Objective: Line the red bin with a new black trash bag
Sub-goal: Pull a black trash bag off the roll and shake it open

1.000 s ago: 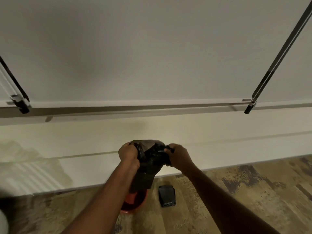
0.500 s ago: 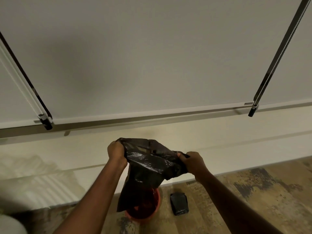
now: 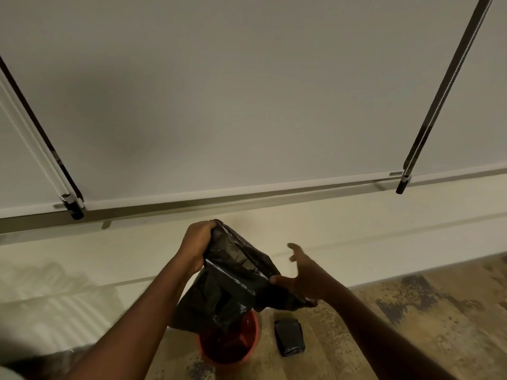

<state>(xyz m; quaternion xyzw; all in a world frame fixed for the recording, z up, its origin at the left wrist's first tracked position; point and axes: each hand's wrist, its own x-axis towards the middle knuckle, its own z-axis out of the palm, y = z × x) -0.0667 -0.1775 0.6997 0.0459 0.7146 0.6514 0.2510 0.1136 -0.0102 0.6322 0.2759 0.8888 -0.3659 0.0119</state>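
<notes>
A black trash bag (image 3: 233, 286) hangs crumpled between my hands, and its lower end dips into the red bin (image 3: 253, 335). The bin stands on the wooden floor directly below. My left hand (image 3: 196, 244) is closed on the bag's top edge and holds it high. Lower and to the right, my right hand (image 3: 301, 275) presses its thumb on the bag's other edge. Its upper fingers are spread and lifted off the plastic. The bag drapes under that palm. Most of the bin's inside is hidden by the bag.
A small black folded packet (image 3: 289, 337) lies on the floor just right of the bin. A pale wall with a low ledge (image 3: 274, 187) runs behind. Black blind cords with weights hang at the left (image 3: 72, 207) and the right (image 3: 402, 186).
My hands have moved apart and pulled the bunched bag wider. The right hand dropped lower and its upper fingers came off the bag. The view tilted down, so more of the bin shows.
</notes>
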